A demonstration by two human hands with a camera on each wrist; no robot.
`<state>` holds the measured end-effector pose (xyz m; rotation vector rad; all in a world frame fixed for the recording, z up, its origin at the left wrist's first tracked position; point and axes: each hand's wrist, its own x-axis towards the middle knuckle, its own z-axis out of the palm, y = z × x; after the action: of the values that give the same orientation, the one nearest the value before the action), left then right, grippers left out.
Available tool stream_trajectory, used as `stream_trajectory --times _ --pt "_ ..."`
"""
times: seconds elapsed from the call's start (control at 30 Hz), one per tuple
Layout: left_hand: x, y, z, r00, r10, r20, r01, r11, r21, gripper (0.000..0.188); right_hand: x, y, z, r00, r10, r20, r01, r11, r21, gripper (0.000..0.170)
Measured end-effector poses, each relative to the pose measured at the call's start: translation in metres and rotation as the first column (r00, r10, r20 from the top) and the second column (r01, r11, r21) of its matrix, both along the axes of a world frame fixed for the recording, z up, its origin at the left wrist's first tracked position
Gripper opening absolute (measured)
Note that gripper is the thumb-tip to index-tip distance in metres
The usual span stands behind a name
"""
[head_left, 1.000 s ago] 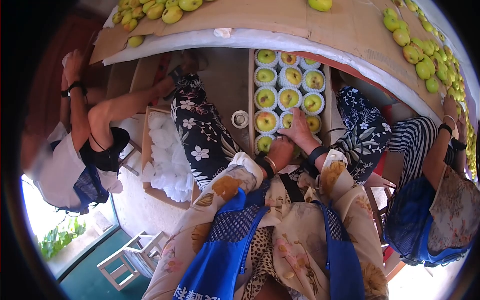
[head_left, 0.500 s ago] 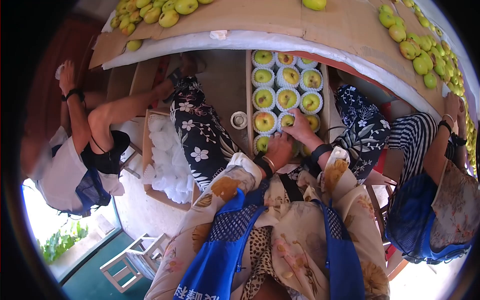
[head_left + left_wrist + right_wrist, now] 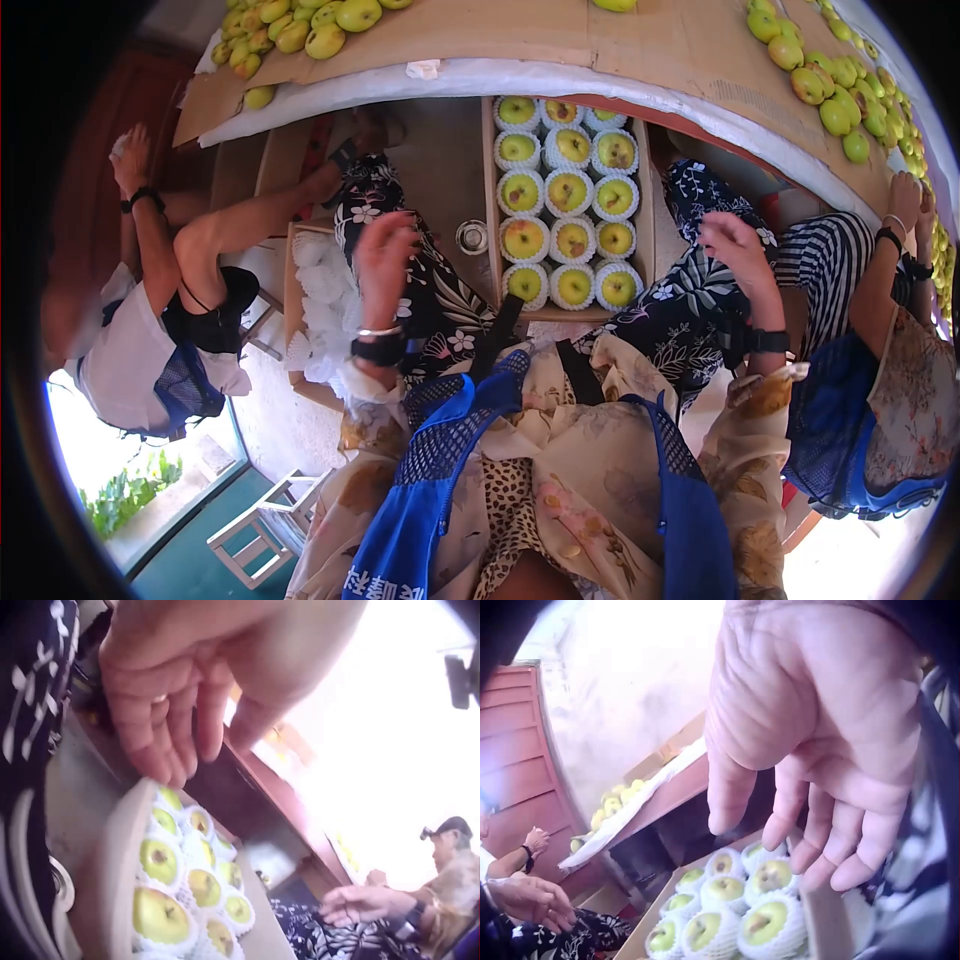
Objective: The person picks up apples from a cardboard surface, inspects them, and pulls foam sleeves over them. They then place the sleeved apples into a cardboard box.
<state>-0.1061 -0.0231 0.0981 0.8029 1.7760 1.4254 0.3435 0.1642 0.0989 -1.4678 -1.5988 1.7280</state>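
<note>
Between the person's knees stands a cardboard box (image 3: 648, 215) with green-yellow apples (image 3: 568, 192) in white foam nets, set in three columns. The left hand (image 3: 385, 262) hovers to the left of it over the patterned trouser leg, fingers loosely bent and holding nothing. In the left wrist view its fingertips (image 3: 177, 778) hang above the box's edge. To the right of the box, the right hand (image 3: 740, 250) is raised over the other leg. Its palm and relaxed fingers (image 3: 821, 825) show nothing held in the right wrist view.
A box of white foam nets (image 3: 325, 350) sits to the left, by a small round metal object (image 3: 471, 237). The cardboard-covered table (image 3: 540, 45) ahead bears loose apples (image 3: 290, 25). People sit on both sides. A white stool (image 3: 265, 530) stands at lower left.
Both hands have left the near end of the apple box and spread apart, left hand leftward, right hand rightward. The near row of apples now shows in full.
</note>
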Motion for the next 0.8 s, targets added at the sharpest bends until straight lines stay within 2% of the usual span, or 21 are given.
stream_trajectory --times 0.03,0.07,0.1,0.13,0.17,0.2,0.27,0.33,0.4,0.43,0.47,0.53,0.57,0.63,0.67,0.73,0.77,0.8 --pt "-0.011 -0.013 0.004 0.988 0.157 0.005 -0.157 0.987 0.034 0.023 -0.001 -0.006 0.008 1.000 -0.003 0.000 0.003 1.000 -0.002 0.031" --pt "-0.023 -0.027 0.007 0.950 0.311 0.015 -0.312 0.948 0.067 0.024 -0.004 -0.012 0.016 0.996 -0.084 -0.037 0.084 0.996 0.001 0.030" --pt "-0.040 -0.045 -0.003 0.912 0.409 -0.007 -0.408 0.911 0.066 0.027 -0.006 -0.016 0.019 0.984 -0.163 -0.073 0.163 0.987 0.001 0.030" --pt "-0.060 -0.066 -0.025 0.863 0.503 -0.031 -0.501 0.863 0.070 0.029 -0.005 -0.017 0.016 0.984 -0.161 -0.075 0.162 0.987 -0.001 0.030" --pt "-0.082 -0.092 -0.050 0.859 0.401 -0.318 -0.458 0.880 -0.126 0.032 -0.006 -0.019 0.008 0.980 -0.170 -0.106 0.172 0.985 0.014 0.031" --pt "-0.099 -0.115 -0.073 0.802 0.218 -0.556 -0.448 0.835 -0.318 0.034 -0.007 -0.019 0.004 0.974 -0.180 -0.141 0.186 0.982 0.030 0.032" --pt "-0.107 -0.149 -0.099 0.774 -0.192 -0.604 -0.181 0.846 -0.502 0.039 -0.016 -0.019 0.003 0.965 -0.195 -0.176 0.202 0.979 0.023 0.031" --pt "-0.090 -0.164 -0.114 0.753 -0.295 -0.588 -0.213 0.736 -0.643 0.040 -0.017 -0.019 0.002 0.958 -0.204 -0.202 0.213 0.977 0.021 0.031" --pt "-0.107 -0.209 -0.176 0.698 -0.421 -0.579 -0.061 0.771 -0.634 0.039 -0.017 -0.018 -0.005 0.970 -0.169 -0.177 0.174 0.985 0.009 0.030" --pt "-0.089 -0.201 -0.161 0.696 -0.337 -0.634 -0.139 0.803 -0.580 0.028 -0.018 -0.019 -0.005 0.971 -0.172 -0.167 0.176 0.984 0.012 0.030" --pt "-0.077 -0.193 -0.148 0.698 -0.334 -0.633 -0.140 0.804 -0.579 0.028 -0.019 -0.020 -0.004 0.972 -0.169 -0.165 0.174 0.985 0.014 0.030" --pt "-0.064 -0.176 -0.128 0.649 -0.201 -0.733 -0.379 0.751 -0.541 0.017 -0.021 -0.022 -0.002 0.973 -0.178 -0.149 0.179 0.984 -0.004 0.030" --pt "-0.058 -0.169 -0.119 0.651 -0.198 -0.733 -0.381 0.750 -0.541 0.017 -0.022 -0.021 -0.002 0.974 -0.174 -0.148 0.176 0.984 -0.003 0.030" --pt "-0.053 -0.160 -0.100 0.507 -0.102 -0.856 -0.443 0.821 -0.360 0.010 -0.023 -0.022 -0.005 0.971 -0.173 -0.163 0.174 0.985 -0.011 0.030" --pt "-0.056 -0.158 -0.090 0.507 -0.105 -0.856 -0.441 0.822 -0.362 0.010 -0.024 -0.024 -0.006 0.971 -0.176 -0.162 0.176 0.984 -0.013 0.030" --pt "-0.065 -0.153 -0.072 0.512 0.081 -0.855 -0.511 0.829 -0.227 0.010 -0.026 -0.025 -0.005 0.957 -0.210 -0.200 0.205 0.978 -0.043 0.030" --pt "-0.069 -0.150 -0.065 0.510 0.084 -0.856 -0.513 0.828 -0.224 0.010 -0.028 -0.025 -0.005 0.957 -0.207 -0.201 0.203 0.978 -0.042 0.030" --pt "-0.075 -0.148 -0.058 0.591 0.261 -0.763 -0.502 0.860 -0.094 0.013 -0.030 -0.027 -0.005 0.950 -0.234 -0.209 0.226 0.972 -0.060 0.030"
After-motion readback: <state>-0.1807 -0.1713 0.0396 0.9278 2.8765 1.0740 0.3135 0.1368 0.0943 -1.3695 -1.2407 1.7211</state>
